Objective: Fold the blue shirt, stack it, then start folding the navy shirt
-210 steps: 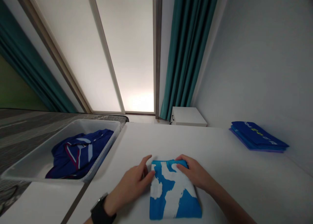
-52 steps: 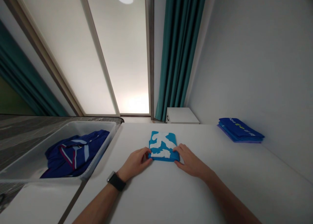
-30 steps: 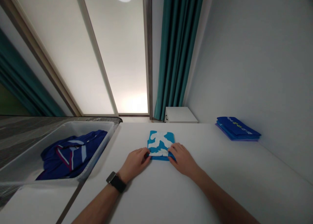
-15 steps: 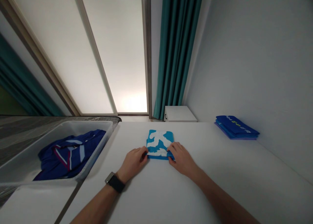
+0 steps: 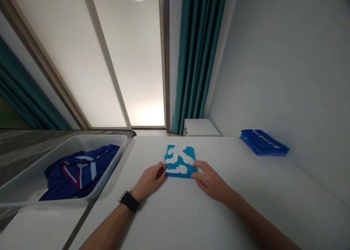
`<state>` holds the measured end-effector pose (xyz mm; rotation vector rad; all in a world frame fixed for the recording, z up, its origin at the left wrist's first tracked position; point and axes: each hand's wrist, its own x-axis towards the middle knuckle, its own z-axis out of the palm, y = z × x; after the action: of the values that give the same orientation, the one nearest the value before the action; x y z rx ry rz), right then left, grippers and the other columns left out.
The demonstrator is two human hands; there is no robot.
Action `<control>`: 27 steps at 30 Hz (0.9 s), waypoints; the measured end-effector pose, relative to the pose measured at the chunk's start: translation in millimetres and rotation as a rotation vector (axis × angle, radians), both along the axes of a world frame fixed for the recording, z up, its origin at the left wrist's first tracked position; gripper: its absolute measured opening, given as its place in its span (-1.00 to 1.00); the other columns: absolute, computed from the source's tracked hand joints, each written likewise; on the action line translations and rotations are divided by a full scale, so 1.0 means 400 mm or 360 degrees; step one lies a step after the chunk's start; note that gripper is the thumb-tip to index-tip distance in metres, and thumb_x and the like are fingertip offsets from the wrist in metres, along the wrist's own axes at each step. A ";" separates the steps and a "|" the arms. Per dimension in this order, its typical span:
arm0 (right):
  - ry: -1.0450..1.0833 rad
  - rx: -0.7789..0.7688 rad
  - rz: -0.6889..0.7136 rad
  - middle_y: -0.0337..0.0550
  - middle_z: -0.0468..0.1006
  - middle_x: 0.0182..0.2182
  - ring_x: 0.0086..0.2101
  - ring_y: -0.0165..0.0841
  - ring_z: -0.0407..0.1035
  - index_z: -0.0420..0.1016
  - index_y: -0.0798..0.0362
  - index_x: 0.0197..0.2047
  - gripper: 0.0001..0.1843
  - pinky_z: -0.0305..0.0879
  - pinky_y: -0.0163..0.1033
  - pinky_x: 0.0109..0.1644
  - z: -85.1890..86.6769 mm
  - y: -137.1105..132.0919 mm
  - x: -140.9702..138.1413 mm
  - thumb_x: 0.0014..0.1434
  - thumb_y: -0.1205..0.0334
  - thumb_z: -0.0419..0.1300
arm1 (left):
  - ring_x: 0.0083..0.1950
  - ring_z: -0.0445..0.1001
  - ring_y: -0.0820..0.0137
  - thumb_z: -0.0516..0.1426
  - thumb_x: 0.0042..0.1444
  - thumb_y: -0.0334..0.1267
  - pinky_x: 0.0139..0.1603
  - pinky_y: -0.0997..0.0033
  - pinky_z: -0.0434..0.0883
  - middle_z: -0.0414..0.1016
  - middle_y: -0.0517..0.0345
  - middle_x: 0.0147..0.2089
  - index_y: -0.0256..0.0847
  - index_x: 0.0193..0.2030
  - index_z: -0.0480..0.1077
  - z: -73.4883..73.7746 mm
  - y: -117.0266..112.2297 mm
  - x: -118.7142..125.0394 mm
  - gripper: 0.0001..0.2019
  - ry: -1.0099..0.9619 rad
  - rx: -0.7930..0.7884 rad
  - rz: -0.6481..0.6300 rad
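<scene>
A folded blue-and-white patterned garment (image 5: 179,160) lies flat on the white table (image 5: 175,213) in front of me; its exact kind does not show. At its near left corner, my left hand (image 5: 152,177), with a black watch on the wrist, pinches the edge between thumb and fingers. My right hand (image 5: 207,179) grips the near right corner, thumb in front and index finger on top. Both hands are closed on the cloth.
To the left, a translucent plastic bin (image 5: 100,177) holds crumpled dark blue clothing (image 5: 82,171). A stack of folded blue garments (image 5: 264,142) sits at the back right by the wall. Beyond the table stands a small white cabinet (image 5: 201,127) below a teal curtain (image 5: 198,60).
My right hand has shifted slightly right, from over the front edge to the near right corner. My left hand has stayed at the left corner.
</scene>
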<state>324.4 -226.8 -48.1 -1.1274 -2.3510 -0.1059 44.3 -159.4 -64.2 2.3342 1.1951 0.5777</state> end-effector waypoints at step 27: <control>0.0272 -0.0043 -0.0224 -0.01 0.47 -0.06 -0.05 -0.24 0.37 0.39 0.03 -0.19 -0.74 0.36 -0.08 0.02 -0.066 -0.009 -0.008 0.16 0.52 0.02 | -0.45 0.30 0.43 0.02 0.17 -0.20 -0.41 0.47 0.20 0.35 0.29 -0.47 -0.16 -0.23 0.28 0.021 0.004 -0.005 -0.89 -0.0195 -0.0190 -0.0041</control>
<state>321.3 -230.5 -74.6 -1.2631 -2.1284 -0.0267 42.4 -157.6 -55.7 2.1786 1.1112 0.6140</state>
